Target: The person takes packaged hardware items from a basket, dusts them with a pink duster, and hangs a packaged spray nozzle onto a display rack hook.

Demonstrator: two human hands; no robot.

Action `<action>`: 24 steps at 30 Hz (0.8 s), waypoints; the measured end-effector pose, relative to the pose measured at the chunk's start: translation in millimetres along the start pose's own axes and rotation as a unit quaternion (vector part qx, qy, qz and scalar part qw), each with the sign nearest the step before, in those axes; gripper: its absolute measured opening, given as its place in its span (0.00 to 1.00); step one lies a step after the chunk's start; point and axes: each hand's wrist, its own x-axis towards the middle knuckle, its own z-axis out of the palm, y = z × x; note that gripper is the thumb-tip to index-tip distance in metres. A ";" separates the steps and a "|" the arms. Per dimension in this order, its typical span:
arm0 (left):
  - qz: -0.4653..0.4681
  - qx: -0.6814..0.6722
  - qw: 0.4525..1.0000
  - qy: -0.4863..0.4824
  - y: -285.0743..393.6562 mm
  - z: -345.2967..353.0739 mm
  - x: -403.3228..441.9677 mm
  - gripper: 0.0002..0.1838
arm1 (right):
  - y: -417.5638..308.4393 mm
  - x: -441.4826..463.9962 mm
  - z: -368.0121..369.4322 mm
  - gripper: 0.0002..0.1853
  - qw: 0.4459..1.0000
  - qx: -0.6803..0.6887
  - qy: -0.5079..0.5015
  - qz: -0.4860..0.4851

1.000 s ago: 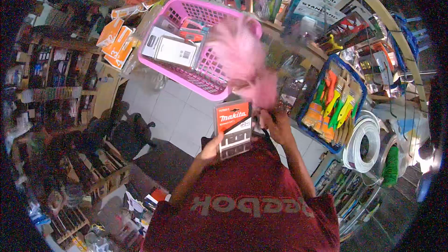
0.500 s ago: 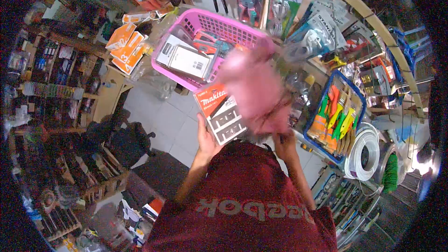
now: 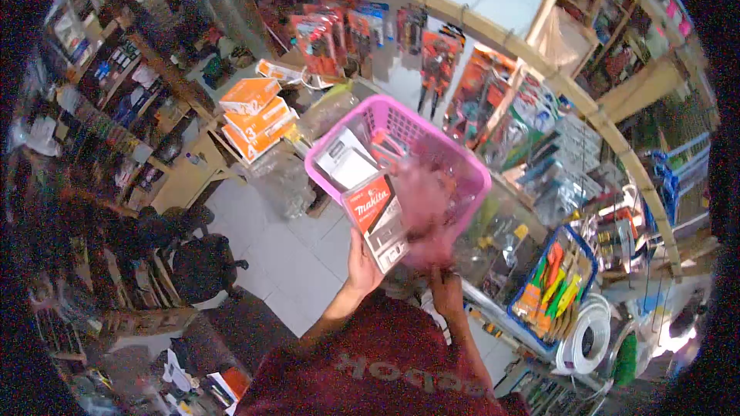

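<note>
My left hand (image 3: 364, 268) grips a Makita blister pack (image 3: 375, 208), orange and white at the top with dark parts showing lower down. A pink cloth (image 3: 425, 219), smeared by motion, hangs from my right hand (image 3: 442, 285) just right of the pack. Only part of that hand shows below the cloth. Behind both is a pink plastic basket (image 3: 472, 160), its near side partly covered by the pack and cloth. Inside it lie a white package (image 3: 347, 158) and red-handled tools (image 3: 389, 146).
Orange boxes (image 3: 254, 119) are stacked left of the basket. On the right stand a blue-rimmed basket (image 3: 532, 331) of colourful paintbrushes (image 3: 556, 281) and a white coiled hose (image 3: 566, 345). Packaged tools (image 3: 441, 62) hang beyond. A dark chair (image 3: 204, 262) is at lower left.
My view has tilted up, so the basket and boxes sit lower and further right in the picture. The cloth has swept down and left beside the pack, which stays in my left hand.
</note>
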 end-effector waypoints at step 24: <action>-0.043 -0.088 0.993 -0.058 107.0 -0.6 54.7 0.38 | -6.9 18.8 87.9 0.13 0.952 -0.122 0.233 -0.154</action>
